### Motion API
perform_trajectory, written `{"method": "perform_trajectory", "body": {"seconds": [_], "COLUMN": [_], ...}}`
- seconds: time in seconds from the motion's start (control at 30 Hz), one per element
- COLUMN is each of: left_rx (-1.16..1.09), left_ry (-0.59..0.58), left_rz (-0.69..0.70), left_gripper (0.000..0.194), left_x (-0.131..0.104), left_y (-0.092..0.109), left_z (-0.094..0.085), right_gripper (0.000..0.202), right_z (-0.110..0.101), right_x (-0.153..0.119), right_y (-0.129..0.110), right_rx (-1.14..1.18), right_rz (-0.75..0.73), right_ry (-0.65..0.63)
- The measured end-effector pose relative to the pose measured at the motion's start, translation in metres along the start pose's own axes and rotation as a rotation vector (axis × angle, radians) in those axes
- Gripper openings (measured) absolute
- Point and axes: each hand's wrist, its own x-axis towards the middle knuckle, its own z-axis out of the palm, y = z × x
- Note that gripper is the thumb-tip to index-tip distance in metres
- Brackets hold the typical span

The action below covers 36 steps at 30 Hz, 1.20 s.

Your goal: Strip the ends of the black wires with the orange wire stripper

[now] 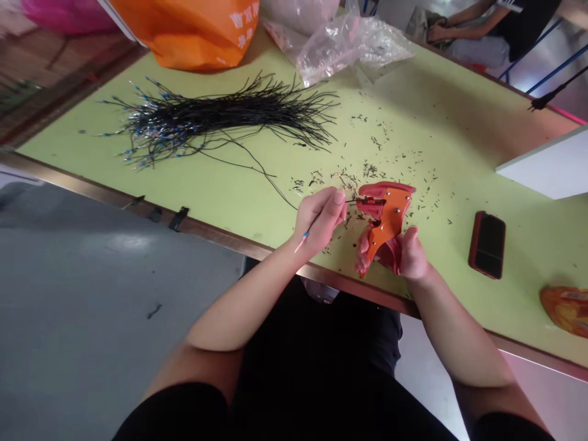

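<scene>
My left hand (319,220) pinches a thin black wire (314,223) between thumb and fingers. One end of this wire, with a small blue part and a pale tip, lies back over my wrist; the other end reaches into the jaws of an orange-and-red wire stripper (390,211). Wrapped round the stripper's handles is my right hand (411,254). Left of both hands, a large bundle of black wires (229,113) lies on the table, many with blue parts at their left ends. A loose wire trails from the bundle to my left hand.
Black wire scraps (370,170) litter the green table (459,159). An orange bag (193,30) and clear plastic bags (340,46) stand at the back. To the right are a phone (487,245), a white panel (546,162) and an orange package (567,308). Another person (491,27) sits beyond.
</scene>
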Motion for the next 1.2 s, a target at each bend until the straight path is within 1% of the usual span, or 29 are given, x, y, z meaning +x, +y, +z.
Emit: {"method": "perform_trajectory", "body": {"seconds": [0.1,0.27,0.4,0.7,0.8,0.87,0.97,1.07,1.2], "left_rx": [0.001,-0.014,-0.026,-0.051,-0.069,-0.102,-0.174,-0.248,-0.304], "left_ry": [-0.018,-0.048,-0.057,-0.053,-0.058,-0.046,-0.011,0.013,0.018], "left_rz": [-0.023,-0.023,-0.037,-0.082,-0.095,-0.125,-0.219,-0.296,-0.34], "left_gripper": [0.062,0.061,0.063,0.067,0.068,0.069,0.072,0.074,0.075], "left_x": [0.001,0.001,0.001,0.004,0.004,0.004,0.003,0.003,0.004], "left_y": [-0.001,-0.003,-0.003,-0.007,-0.01,-0.012,-0.015,-0.016,-0.012], "left_z": [0.0,0.0,0.0,0.003,0.003,0.002,0.001,-0.001,-0.003], "right_gripper": [0.092,0.079,0.072,0.07,0.07,0.069,0.071,0.074,0.082], "right_z": [0.002,0.008,0.015,0.036,0.039,0.039,0.038,0.037,0.034], "right_x": [0.0,0.002,0.008,0.016,0.016,0.016,0.016,0.015,0.013], "right_y": [0.006,0.005,0.006,0.013,0.015,0.016,0.016,0.014,0.012], "right_rx": [-0.009,-0.002,0.004,0.003,0.015,0.023,0.032,0.035,0.013], "right_rz": [0.006,-0.016,-0.053,-0.128,-0.159,-0.176,-0.189,-0.172,-0.159], "right_ry": [-0.029,-0.013,0.05,0.242,0.269,0.265,0.241,0.208,0.186]}}
